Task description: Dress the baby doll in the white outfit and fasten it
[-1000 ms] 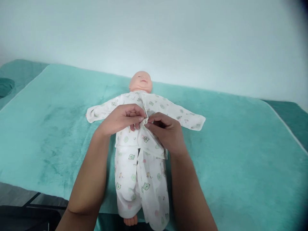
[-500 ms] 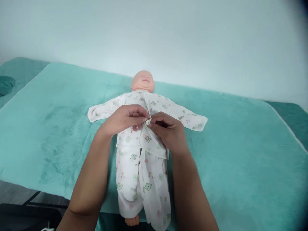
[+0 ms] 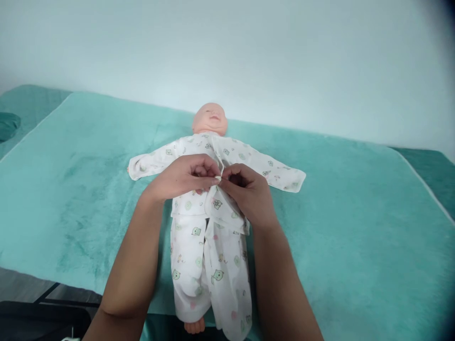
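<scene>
A baby doll [image 3: 209, 119] lies on its back with its arms spread, dressed in a white printed shirt [image 3: 249, 154] and matching trousers [image 3: 227, 270]. At the middle of the shirt front, my left hand [image 3: 186, 175] pinches a small pale button [image 3: 218, 178] between thumb and fingers. My right hand [image 3: 250, 189] is closed on the shirt's front edge right beside the button, its thumb touching near my left thumb. The fingertips partly hide the button and its buttonhole. Below my hands the shirt's lower front edges hang over the trouser waist.
A teal towel [image 3: 337, 213] covers the table under the doll. A dark green bundle [image 3: 9, 125] lies at the far left, and a white wall [image 3: 249, 57] rises behind. A black object [image 3: 39, 319] stands at the lower left, below the table edge.
My left thumb has moved over the button, which shows less of its face now. Both hands remain at the same spot on the shirt front.
</scene>
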{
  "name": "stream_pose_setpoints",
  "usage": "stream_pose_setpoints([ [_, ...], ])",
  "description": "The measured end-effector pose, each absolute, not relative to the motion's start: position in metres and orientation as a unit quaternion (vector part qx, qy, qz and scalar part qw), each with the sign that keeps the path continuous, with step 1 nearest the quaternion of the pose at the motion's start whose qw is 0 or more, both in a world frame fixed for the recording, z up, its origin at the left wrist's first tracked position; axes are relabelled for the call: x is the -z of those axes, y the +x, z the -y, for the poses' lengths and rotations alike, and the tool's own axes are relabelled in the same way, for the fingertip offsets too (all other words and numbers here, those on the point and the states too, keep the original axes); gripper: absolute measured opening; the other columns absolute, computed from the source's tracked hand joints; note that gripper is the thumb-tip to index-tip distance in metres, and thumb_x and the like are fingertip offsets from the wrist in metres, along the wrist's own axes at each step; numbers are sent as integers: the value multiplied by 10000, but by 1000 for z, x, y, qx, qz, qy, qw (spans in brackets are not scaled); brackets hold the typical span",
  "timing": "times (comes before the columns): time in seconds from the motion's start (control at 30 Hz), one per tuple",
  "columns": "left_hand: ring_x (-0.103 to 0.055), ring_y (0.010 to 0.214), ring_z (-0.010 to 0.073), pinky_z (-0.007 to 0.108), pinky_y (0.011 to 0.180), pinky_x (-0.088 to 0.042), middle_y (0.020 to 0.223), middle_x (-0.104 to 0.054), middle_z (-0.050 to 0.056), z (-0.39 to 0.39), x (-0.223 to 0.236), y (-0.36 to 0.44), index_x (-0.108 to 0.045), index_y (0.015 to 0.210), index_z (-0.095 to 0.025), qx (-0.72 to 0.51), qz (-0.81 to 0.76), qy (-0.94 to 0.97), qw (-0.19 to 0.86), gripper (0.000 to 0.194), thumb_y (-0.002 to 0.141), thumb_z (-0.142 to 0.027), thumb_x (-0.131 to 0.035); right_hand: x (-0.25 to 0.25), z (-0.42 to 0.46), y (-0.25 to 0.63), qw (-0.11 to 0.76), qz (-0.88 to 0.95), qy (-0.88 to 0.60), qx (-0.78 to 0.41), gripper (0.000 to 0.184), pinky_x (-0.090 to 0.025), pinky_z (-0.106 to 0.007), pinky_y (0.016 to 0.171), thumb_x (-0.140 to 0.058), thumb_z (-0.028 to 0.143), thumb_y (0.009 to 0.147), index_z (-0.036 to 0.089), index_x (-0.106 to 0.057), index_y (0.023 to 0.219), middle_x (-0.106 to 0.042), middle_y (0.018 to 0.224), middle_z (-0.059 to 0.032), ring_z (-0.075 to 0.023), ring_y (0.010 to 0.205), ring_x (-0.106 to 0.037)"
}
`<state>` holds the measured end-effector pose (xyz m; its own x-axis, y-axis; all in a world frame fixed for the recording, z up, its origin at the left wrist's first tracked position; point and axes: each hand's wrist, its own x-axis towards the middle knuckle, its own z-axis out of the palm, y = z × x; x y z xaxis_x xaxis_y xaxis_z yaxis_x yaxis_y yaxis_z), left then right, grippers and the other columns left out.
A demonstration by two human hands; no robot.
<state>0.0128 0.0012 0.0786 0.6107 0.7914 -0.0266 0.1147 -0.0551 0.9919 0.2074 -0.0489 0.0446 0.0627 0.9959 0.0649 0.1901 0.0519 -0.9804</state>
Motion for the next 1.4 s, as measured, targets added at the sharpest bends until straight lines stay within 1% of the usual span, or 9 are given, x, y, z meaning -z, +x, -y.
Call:
stream_pose_setpoints([
  [0.27,-619,625,98,218,579,-542,719,-659,-8,-2,-79,10,-708,942,-186,-278,-324,685,590,167,885,-343,-720,-45,49,207,498,533,-534,-429,118,-316,-240,542,-786,291,793,222,-701,837,-583,711,43,-85,613,-433],
  [0.5,-629,601,123,249,571,-526,682,-658,13,-5,-74,4,-718,847,-172,-303,-310,675,597,247,903,-412,-706,-39,46,210,601,464,-468,-451,151,-292,-233,446,-694,355,901,233,-629,840,-574,642,50,-84,499,-440],
  [0.63,-545,521,102,240,499,-427,636,-607,-4,-3,-62,9,-636,738,-179,-422,-308,626,580,323,904,-450,-695,-32,42,207,636,474,-496,-353,137,-409,-237,558,-670,329,900,226,-619,825,-577,695,40,-103,615,-516],
  [0.73,-437,519,77,229,514,-351,636,-529,-34,6,-40,10,-547,708,-193,-564,-369,551,492,347,919,-439,-669,-25,38,204,642,488,-522,-277,78,-481,-266,697,-661,301,869,225,-650,879,-646,863,6,-136,806,-595],
  [0.87,-447,647,97,236,622,-376,720,-508,-43,38,-6,-1,-572,827,-205,-561,-503,543,372,255,869,-401,-730,-14,37,200,630,475,-556,-261,212,-529,-346,884,-660,329,835,235,-661,1025,-678,1089,-38,-189,1021,-623],
  [1.0,-452,689,114,257,666,-379,757,-515,-43,78,9,-15,-554,874,-214,-485,-552,576,358,290,905,-477,-670,-1,51,199,610,480,-543,-320,383,-456,-457,1121,-653,416,876,281,-627,1233,-619,1382,-55,-237,1266,-572],
  [1.13,-459,682,120,262,648,-372,758,-517,-39,101,11,-24,-570,877,-212,-472,-530,596,376,269,886,-459,-677,15,85,199,574,526,-515,-358,610,-302,-509,1269,-653,500,911,342,-469,1471,-353,1662,-38,-249,1533,-332],
  [1.23,-547,783,137,266,722,-428,864,-578,-13,112,16,-27,-614,1013,-220,-495,-502,610,361,173,875,-316,-654,24,122,202,565,573,-494,-328,629,-281,-501,1285,-667,457,922,327,-445,1497,-281,1692,-59,-247,1572,-259],
  [1.4,-612,959,176,295,801,-477,1033,-638,43,122,25,-28,-636,1058,-220,-509,-511,640,266,198,881,-180,-557,29,167,206,581,584,-504,-259,327,-506,-433,1068,-624,327,953,280,-625,1277,-542,1435,-98,-237,1303,-557],
])
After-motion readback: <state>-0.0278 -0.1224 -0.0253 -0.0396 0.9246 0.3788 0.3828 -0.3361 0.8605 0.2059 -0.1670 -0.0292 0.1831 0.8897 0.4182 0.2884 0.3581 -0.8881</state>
